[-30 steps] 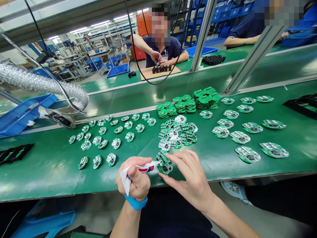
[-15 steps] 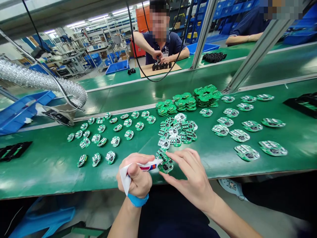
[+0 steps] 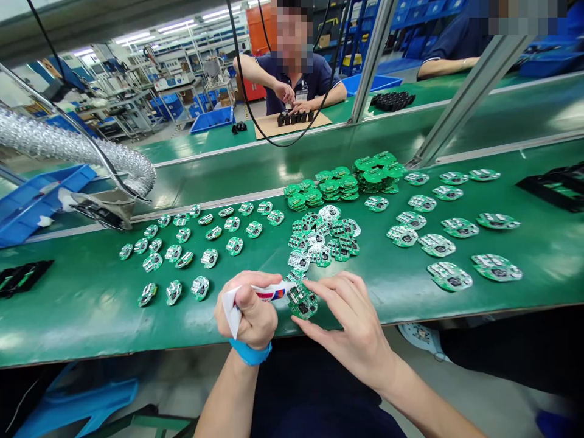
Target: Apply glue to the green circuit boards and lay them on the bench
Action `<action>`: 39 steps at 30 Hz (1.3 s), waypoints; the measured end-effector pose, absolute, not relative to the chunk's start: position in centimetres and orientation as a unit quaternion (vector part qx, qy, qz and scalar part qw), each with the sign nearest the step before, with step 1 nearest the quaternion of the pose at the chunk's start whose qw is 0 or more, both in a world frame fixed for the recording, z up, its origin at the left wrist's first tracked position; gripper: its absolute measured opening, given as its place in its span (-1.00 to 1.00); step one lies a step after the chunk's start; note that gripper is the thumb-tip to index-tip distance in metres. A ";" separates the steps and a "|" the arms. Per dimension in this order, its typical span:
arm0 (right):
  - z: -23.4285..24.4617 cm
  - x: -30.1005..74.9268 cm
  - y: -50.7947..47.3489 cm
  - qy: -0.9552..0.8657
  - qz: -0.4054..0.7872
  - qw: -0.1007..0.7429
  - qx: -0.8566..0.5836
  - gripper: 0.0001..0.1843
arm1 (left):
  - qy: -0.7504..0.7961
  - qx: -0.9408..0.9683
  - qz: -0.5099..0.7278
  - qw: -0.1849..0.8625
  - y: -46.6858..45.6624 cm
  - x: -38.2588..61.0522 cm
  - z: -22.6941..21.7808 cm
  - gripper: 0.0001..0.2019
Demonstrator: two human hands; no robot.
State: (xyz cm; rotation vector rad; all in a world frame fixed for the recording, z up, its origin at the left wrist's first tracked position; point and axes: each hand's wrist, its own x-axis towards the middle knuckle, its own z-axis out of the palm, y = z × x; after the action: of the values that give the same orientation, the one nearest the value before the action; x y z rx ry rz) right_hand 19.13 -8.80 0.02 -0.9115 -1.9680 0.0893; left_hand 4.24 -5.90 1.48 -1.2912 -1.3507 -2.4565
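My left hand (image 3: 249, 310), with a blue band at its wrist, is closed around a white squeeze tube (image 3: 272, 293) with red and blue print. The tube's narrow nozzle points right, over the upper part of a green circuit board (image 3: 303, 304). My right hand (image 3: 349, 313) holds that board by its edge between thumb and fingers, near the table's front edge. Just beyond it lies a loose heap of similar boards (image 3: 319, 238), partly overlapping. Whether anything is coming out of the nozzle is too small to tell.
Single boards are spread on the green table at left (image 3: 209, 258) and right (image 3: 449, 277). Stacked green board panels (image 3: 378, 172) stand behind the heap. A silver duct (image 3: 109, 155) hangs at left. Black trays (image 3: 554, 187) lie at right. Across the bench a co-worker (image 3: 292, 79) handles black parts.
The tube's nozzle has shifted slightly up along the board, toward its far end. My right hand still grips the same board. The co-worker's raised hand has moved a little, and the whole view has shifted slightly.
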 end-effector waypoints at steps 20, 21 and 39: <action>-0.2 18.9 -8.7 -0.804 0.042 0.466 -0.366 -0.60 | -0.355 -0.498 -0.789 0.054 -6.8 4.9 1.6 -0.53; -0.2 19.0 -8.7 -0.805 0.042 0.464 -0.367 -0.60 | -0.360 -0.492 -0.790 0.057 -6.8 4.9 1.6 -0.52; 0.1 19.9 -8.3 -0.793 0.047 0.465 -0.392 -0.61 | -0.376 -0.490 -0.785 0.062 -8.1 4.4 1.7 -0.47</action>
State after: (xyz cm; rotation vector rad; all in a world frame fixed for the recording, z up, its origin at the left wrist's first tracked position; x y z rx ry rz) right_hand 19.94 -8.30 0.10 -0.9623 -1.9472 0.1156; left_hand 4.39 -8.10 1.71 -1.4803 -1.1356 -2.3722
